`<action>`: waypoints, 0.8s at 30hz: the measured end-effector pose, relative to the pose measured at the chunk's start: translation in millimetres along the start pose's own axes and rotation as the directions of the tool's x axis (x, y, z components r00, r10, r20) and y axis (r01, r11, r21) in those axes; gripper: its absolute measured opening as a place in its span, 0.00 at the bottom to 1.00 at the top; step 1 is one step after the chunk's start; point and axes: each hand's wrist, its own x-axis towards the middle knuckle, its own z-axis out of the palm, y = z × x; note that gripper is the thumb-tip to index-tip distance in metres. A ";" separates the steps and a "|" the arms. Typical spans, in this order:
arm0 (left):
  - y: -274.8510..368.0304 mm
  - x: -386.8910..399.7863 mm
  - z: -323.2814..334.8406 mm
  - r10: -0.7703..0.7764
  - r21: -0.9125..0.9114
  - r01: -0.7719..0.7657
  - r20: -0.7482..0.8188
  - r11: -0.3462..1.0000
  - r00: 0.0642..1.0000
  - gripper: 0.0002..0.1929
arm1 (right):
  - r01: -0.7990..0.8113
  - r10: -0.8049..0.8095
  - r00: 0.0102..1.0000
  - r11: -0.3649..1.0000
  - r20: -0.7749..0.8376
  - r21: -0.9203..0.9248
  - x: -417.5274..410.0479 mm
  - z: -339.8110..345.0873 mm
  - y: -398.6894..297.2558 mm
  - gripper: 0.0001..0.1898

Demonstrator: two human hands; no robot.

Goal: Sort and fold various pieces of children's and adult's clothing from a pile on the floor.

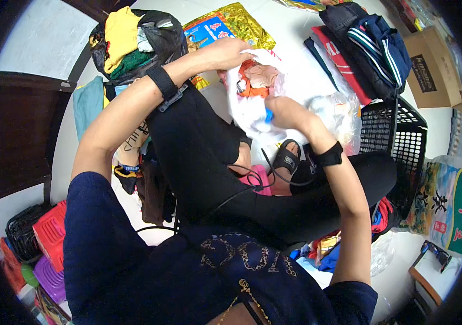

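Note:
A white plastic bag [241, 111] lies on the floor before me, with orange cloth [251, 90] and a pinkish-beige cloth [261, 76] in its mouth. My left hand [233, 53], at the far end, grips the bag's upper rim, which bears red marks. At the bag's near right side, my right hand [285, 111] is bent inward beside something blue and white [268, 115]; its fingers are mostly hidden, so its hold cannot be told. A clear plastic bag [338, 113] lies to the right of that hand.
A black bag of clothes [166, 36] stands far left, beside gold foil packaging [243, 20]. Folded jeans and dark clothes [352, 44], a cardboard box [434, 69] and a black plastic basket [409, 134] are at right. More clothes [153, 191] lie left of my legs; sandals [287, 159] are between them.

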 end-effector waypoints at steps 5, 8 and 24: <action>11.6 -7.9 0.9 -0.014 0.061 0.015 -0.028 0.998 1.000 0.20 | 0.061 -0.065 0.998 0.990 -0.026 -0.129 -13.5 19.1 -19.9 0.13; -2.2 -8.3 0.2 0.065 0.193 -0.042 -0.114 0.980 0.991 0.21 | -0.065 0.066 0.998 0.996 0.024 -0.063 -12.2 3.3 -27.8 0.16; -15.5 14.0 8.6 0.086 -0.215 -0.083 0.007 0.973 0.996 0.22 | -0.033 0.131 0.723 0.987 -0.679 0.155 49.4 40.6 14.3 0.28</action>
